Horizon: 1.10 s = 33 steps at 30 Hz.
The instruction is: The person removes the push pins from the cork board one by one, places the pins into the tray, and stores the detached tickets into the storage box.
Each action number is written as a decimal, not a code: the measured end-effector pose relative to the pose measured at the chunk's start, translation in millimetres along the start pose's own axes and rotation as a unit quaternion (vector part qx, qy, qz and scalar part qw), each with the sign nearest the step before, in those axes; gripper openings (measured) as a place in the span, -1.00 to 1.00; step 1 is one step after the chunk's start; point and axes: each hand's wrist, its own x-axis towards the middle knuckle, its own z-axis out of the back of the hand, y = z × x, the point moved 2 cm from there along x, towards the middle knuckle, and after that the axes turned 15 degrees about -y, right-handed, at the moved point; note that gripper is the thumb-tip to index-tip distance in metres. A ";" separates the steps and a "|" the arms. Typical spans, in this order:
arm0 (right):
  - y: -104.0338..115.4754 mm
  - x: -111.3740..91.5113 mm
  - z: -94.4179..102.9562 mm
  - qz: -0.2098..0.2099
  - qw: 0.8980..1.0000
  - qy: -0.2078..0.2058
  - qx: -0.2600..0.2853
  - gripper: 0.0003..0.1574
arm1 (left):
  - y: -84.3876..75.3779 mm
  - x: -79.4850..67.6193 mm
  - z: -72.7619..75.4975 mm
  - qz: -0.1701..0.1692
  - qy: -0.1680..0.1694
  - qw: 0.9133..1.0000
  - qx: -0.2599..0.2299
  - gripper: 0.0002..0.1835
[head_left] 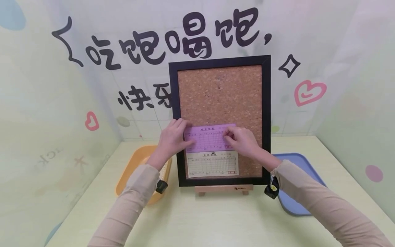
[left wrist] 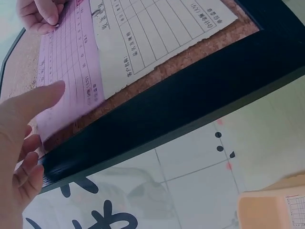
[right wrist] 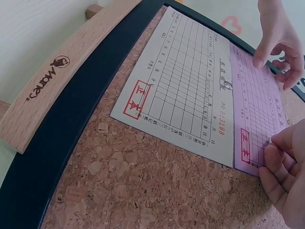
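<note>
A purple printed slip (head_left: 205,139) lies against the cork board (head_left: 220,96), its lower edge meeting a white printed slip (head_left: 213,165). My left hand (head_left: 174,137) is at the slip's left end; its thumb (left wrist: 47,98) lies straight over the paper, and the other fingers bend loosely near the frame's edge. Over the slip's right part, my right hand (head_left: 242,140) pinches a tiny thing between thumb and forefinger, apparently a pushpin (right wrist: 270,140), mostly hidden by the fingertips. A clear pushpin (right wrist: 227,85) sits at the white slip's top edge.
The board's black frame (head_left: 266,103) leans upright on a wooden easel (head_left: 223,188). An orange tray (head_left: 123,181) holding paper stands on the table at left. A blue tray (head_left: 297,202) lies at right, partly behind my right forearm. A printed wall (head_left: 139,75) stands behind.
</note>
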 end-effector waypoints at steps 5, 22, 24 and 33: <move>1.2 0.0 -0.1 0.003 1.000 -0.001 -0.001 -0.94 | 1.3 -0.1 0.0 0.001 0.013 1.000 0.003 -0.53; -4.0 0.8 1.5 0.031 0.998 -0.036 0.040 -0.91 | 5.3 4.2 5.6 0.021 0.008 0.999 -0.042 -0.89; -4.7 0.4 1.4 0.032 0.998 -0.041 0.042 -0.91 | 5.7 3.6 5.7 0.020 0.005 0.999 -0.044 -0.91; -7.9 -2.5 2.1 0.028 0.997 -0.040 0.064 -0.91 | 8.9 -0.6 8.6 0.041 0.002 0.997 -0.064 -0.91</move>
